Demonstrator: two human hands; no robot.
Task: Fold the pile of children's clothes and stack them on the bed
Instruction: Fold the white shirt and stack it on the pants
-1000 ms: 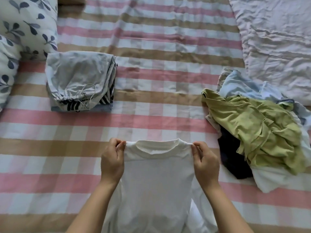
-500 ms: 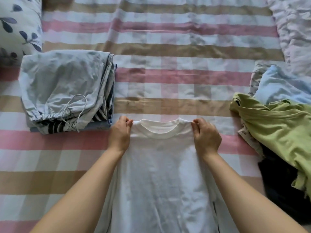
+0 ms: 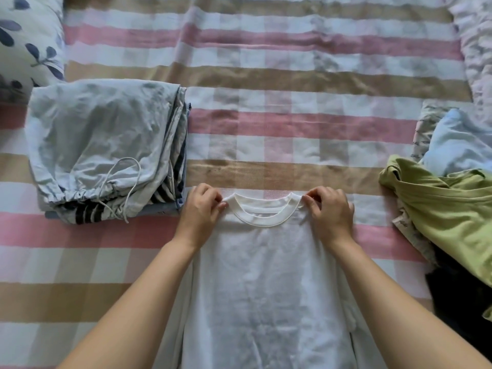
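Observation:
A white T-shirt [image 3: 266,283] lies flat on the striped bed [image 3: 292,123], collar away from me and open to view. My left hand [image 3: 201,211] pinches its left shoulder beside the collar. My right hand [image 3: 331,211] pinches the right shoulder the same way. To the left sits a stack of folded clothes [image 3: 106,145], topped by pale grey drawstring trousers. An unfolded pile [image 3: 452,209] with a green top, a pale blue piece and something black lies at the right edge.
A leaf-print pillow [image 3: 26,41] fills the top left corner. A crumpled white blanket [image 3: 476,49] runs along the top right. Striped sheet shows between the stack and the pile.
The shirt has gone from hanging upright in my hands to lying flat on the bed farther from me. Both hands kept their hold on the shoulders. The camera leaned closer.

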